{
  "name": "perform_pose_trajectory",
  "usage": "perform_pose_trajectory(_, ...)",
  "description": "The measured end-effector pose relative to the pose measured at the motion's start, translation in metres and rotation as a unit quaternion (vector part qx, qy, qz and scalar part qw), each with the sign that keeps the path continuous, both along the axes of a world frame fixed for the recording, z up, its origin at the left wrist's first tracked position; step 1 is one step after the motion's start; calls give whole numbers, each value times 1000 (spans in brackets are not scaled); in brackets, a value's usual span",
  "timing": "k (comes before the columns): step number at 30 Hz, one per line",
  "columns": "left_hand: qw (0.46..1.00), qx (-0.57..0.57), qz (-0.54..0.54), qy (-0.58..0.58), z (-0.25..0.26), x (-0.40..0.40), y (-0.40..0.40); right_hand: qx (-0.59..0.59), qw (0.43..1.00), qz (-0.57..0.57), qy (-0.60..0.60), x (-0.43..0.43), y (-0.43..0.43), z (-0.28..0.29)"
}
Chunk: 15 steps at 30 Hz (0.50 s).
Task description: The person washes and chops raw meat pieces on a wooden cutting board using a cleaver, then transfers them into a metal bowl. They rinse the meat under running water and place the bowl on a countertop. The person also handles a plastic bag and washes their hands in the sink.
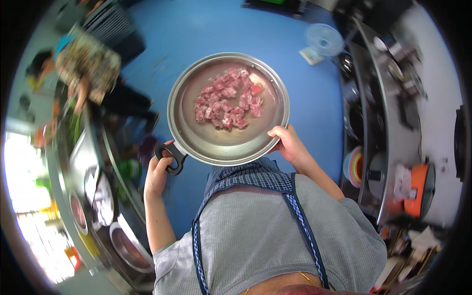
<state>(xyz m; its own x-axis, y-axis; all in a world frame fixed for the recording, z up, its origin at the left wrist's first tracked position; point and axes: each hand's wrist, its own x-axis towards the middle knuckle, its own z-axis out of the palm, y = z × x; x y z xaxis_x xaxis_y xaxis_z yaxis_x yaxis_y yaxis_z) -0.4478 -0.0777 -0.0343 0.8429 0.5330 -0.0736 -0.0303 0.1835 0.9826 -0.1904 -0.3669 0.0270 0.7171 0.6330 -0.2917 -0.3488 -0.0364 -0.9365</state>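
A round, shallow stainless steel pan (225,151) is held up in front of my apron, above the blue floor. Chopped raw meat pieces (221,105) lie in its middle with a little liquid around them. My left hand (158,173) grips the black loop handle (179,159) at the pan's lower left. At the lower right, my right hand (289,142) clasps the rim, thumb over the edge and the other fingers mostly hidden beneath.
Another person (88,66) leans over the counter at left. Metal bowls (129,247) stand along that counter. On the right is a steel shelf unit (387,147) with cookware and an orange container (415,190). A clear plastic lid-like item (324,38) is near the shelf.
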Motion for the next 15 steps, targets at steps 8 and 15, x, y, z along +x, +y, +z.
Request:
perform_pose_trajectory(8, 970, 39, -229, -65, 14, 29, 125, 35, 965, -246, -79, -155, 37, 7)
perform_pose_trajectory(15, 931, 58, -349, -93, 53, 73, 219, 49, 907, -409, -91, -210, 122, 16)
